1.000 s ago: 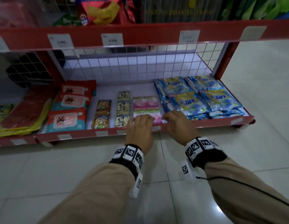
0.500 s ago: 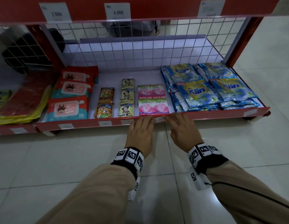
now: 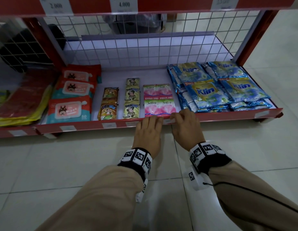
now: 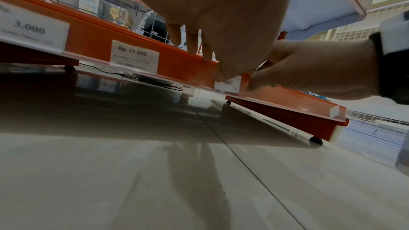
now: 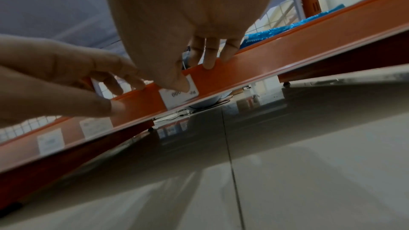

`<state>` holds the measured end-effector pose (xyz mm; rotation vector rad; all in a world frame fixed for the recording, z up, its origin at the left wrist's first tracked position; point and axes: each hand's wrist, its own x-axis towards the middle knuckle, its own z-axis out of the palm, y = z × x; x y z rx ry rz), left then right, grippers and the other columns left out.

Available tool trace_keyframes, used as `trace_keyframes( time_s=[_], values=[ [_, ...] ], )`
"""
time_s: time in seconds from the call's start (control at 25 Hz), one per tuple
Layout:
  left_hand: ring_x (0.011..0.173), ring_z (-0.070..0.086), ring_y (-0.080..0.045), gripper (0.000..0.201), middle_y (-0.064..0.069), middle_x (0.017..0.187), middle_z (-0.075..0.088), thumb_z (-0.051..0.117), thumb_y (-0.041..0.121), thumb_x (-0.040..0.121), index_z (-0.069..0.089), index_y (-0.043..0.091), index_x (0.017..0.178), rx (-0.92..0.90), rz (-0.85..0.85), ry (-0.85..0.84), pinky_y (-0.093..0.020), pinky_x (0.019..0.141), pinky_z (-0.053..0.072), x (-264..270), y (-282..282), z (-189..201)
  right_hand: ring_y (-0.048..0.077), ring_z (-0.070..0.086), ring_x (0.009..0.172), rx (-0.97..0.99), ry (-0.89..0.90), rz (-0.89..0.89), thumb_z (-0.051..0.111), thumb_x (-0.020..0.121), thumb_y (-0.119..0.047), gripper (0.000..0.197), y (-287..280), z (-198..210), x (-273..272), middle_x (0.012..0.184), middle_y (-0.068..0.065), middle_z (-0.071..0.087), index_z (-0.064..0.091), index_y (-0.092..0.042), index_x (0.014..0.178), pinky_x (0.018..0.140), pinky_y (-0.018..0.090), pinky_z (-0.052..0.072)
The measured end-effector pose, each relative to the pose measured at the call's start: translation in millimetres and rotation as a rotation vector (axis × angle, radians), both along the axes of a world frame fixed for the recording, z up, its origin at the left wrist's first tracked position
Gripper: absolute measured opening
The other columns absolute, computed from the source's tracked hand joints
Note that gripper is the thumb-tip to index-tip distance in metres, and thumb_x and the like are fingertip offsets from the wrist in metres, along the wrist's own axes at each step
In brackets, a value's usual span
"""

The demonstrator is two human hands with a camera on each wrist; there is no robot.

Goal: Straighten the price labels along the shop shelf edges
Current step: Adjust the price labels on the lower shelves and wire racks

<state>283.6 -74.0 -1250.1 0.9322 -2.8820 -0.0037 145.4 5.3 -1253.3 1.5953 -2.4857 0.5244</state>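
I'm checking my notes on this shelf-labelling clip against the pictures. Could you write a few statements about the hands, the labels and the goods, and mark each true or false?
1. Both hands are at the red front edge of the bottom shelf. True.
2. The small white price label being handled lies between the left hand and the right hand. True.
3. That label reads upright in the right wrist view. False: its print is upside down.
4. The blue Klin sachets lie at the shelf's left end. False: they lie at its right end.
5. The pink Soffell packs lie just behind the hands. True.
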Motion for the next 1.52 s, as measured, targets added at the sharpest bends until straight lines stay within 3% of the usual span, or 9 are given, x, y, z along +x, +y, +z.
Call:
trace_keyframes(
  time_s=[0.16,0.28,0.44,0.6,0.88,1.08,1.36,1.52],
  values=[
    [0.114,0.04,-0.03,0.058,-0.009,0.128,0.043,0.045,0.014,0.081,0.039,0.018,0.139,-0.024,-0.015,-0.003,-0.039,0.087,0.034,-2,0,1,0.033,0.048,0.091,-0.01,0.007,0.05,0.064,0.066,-0.01,0.032,-1,1,0,0.101,0.011,0.055,0.059,-0.011,0.097,0.07,0.041,0.041],
    [0.116,0.041,-0.028,0.054,-0.007,0.127,0.044,0.042,0.012,0.081,0.042,0.017,0.135,-0.018,-0.042,0.014,-0.038,0.09,0.035,-4,-3,2,0.033,0.05,0.085,-0.054,-0.008,0.133,0.063,0.067,-0.004,0.028,-1,-1,-4,0.095,0.012,0.057,0.06,-0.007,0.095,0.07,0.044,0.043],
    [0.117,0.039,-0.026,0.054,-0.005,0.127,0.044,0.035,0.011,0.081,0.04,0.017,0.135,0.002,-0.038,0.011,-0.035,0.092,0.032,-8,-4,3,0.034,0.054,0.089,-0.106,-0.019,0.169,0.062,0.074,-0.001,0.034,2,-7,-9,0.1,0.013,0.062,0.063,-0.004,0.107,0.075,0.042,0.048],
    [0.117,0.038,-0.027,0.056,-0.005,0.127,0.044,0.043,0.011,0.081,0.041,0.018,0.137,0.026,-0.041,0.011,-0.037,0.091,0.032,-9,-4,2,0.033,0.056,0.088,-0.123,0.03,0.178,0.066,0.072,-0.002,0.039,6,-10,-8,0.098,0.011,0.066,0.064,-0.006,0.11,0.073,0.039,0.05],
    [0.116,0.036,-0.026,0.057,-0.004,0.125,0.042,0.048,0.011,0.077,0.042,0.02,0.133,0.072,-0.026,0.004,-0.036,0.089,0.033,-10,-7,1,0.032,0.051,0.08,-0.057,0.051,0.152,0.064,0.072,-0.006,0.025,-2,-2,-7,0.085,0.011,0.062,0.065,-0.006,0.097,0.07,0.043,0.046],
    [0.115,0.035,-0.027,0.056,-0.004,0.124,0.042,0.05,0.013,0.076,0.043,0.02,0.131,0.082,0.005,0.017,-0.036,0.088,0.03,-11,-7,0,0.034,0.051,0.082,0.001,0.038,0.121,0.065,0.069,-0.01,0.023,-5,1,-4,0.087,0.014,0.059,0.064,-0.005,0.092,0.071,0.042,0.045],
    [0.114,0.037,-0.023,0.055,0.0,0.124,0.042,0.051,0.015,0.076,0.045,0.024,0.129,0.06,-0.032,0.024,-0.035,0.09,0.027,-9,-10,2,0.034,0.048,0.089,0.105,0.067,0.122,0.061,0.071,-0.013,0.029,-8,3,-3,0.096,0.015,0.057,0.065,-0.007,0.099,0.075,0.044,0.045],
    [0.117,0.041,-0.022,0.053,0.0,0.126,0.046,0.051,0.017,0.08,0.047,0.021,0.133,0.078,-0.07,0.067,-0.034,0.094,0.03,-5,-10,3,0.035,0.047,0.099,0.034,-0.063,0.074,0.06,0.076,-0.009,0.026,-8,4,0,0.106,0.018,0.051,0.062,-0.003,0.101,0.075,0.042,0.047]
  ],
)
